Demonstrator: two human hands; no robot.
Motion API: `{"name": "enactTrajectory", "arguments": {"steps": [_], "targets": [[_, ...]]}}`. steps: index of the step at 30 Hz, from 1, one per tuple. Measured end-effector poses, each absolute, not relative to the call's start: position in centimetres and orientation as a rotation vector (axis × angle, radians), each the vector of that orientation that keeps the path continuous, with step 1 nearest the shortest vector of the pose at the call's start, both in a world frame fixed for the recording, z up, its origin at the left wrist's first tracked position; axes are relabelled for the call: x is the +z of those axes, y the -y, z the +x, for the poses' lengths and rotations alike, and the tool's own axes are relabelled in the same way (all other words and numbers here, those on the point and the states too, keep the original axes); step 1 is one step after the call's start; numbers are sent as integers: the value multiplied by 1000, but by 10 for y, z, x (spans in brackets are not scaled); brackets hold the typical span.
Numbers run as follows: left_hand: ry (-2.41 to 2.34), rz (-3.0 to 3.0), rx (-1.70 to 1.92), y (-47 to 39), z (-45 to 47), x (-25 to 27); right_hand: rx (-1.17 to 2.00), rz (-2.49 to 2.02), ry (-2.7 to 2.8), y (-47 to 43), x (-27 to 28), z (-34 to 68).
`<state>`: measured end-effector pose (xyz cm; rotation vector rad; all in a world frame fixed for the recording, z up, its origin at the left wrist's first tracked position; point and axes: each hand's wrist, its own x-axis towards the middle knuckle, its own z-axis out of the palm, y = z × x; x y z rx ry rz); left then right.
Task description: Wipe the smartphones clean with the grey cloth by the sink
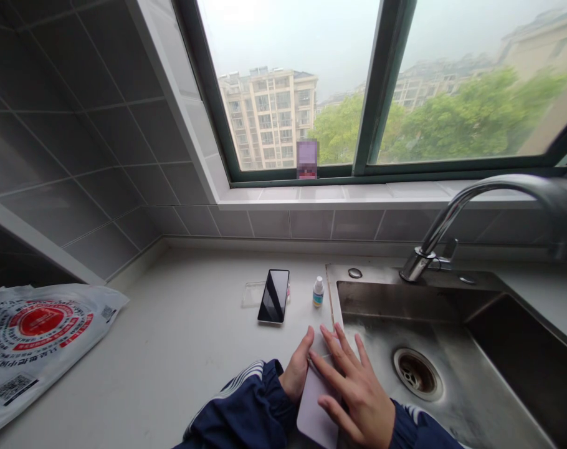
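My left hand (295,371) grips the left edge of a flat, pale lilac slab (315,408) with rounded corners, about the size of a phone. I cannot tell whether it is a phone or a case. My right hand (356,386) lies over the slab's right side, fingers spread, its fingertips touching or just above the surface. It covers much of the upper part. Beyond my hands, a small white bottle (318,293) with a coloured label stands upright on the counter. To its left a dark-screened phone (274,296) rests partly on a clear plastic case (252,295).
A steel sink (367,333) with a drain (418,373) lies to the right, below a curved chrome faucet (435,227). On the left of the white counter (185,324) sits a printed plastic bag (45,343). A window with a ledge (265,194) runs behind.
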<state>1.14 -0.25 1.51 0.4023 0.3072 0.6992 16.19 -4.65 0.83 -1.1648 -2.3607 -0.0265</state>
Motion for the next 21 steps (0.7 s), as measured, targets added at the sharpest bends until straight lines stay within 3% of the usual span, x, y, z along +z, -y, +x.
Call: {"name": "enactTrajectory", "arguments": {"steps": [21], "targets": [[-317,429,705,2,12,14,-62,-1281,2334,42,6,167]]}}
